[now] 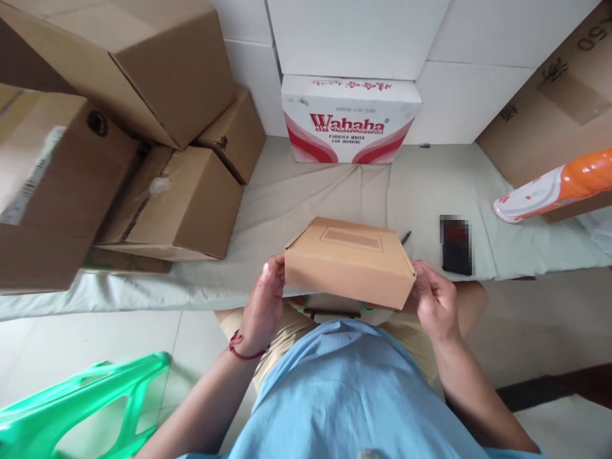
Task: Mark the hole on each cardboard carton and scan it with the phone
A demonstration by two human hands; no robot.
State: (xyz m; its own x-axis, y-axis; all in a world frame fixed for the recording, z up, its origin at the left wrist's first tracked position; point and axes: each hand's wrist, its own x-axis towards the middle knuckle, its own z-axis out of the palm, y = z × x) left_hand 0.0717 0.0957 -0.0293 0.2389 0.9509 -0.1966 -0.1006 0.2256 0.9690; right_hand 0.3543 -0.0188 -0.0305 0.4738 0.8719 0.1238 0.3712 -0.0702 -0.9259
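Observation:
A small brown cardboard box (pixel 349 271) is held up between my two hands at the front edge of the cloth-covered surface. Its top face carries a printed rectangle, and it tilts down a little toward the right. My left hand (pixel 268 296), with a red cord bracelet at the wrist, grips the box's left end. At the right end, my right hand (pixel 436 298) has its fingers closed on the edge near the corner. The fingertips of both hands are partly hidden by the box.
Stacked cardboard boxes (pixel 205 210) fill the left side. A white and red water carton (pixel 351 124) stands at the back. To the right lie a black pixelated item (pixel 456 252), a dark pen (pixel 406 238) and an orange-white bottle (pixel 549 188). A green plastic stool (pixel 95 395) is at lower left.

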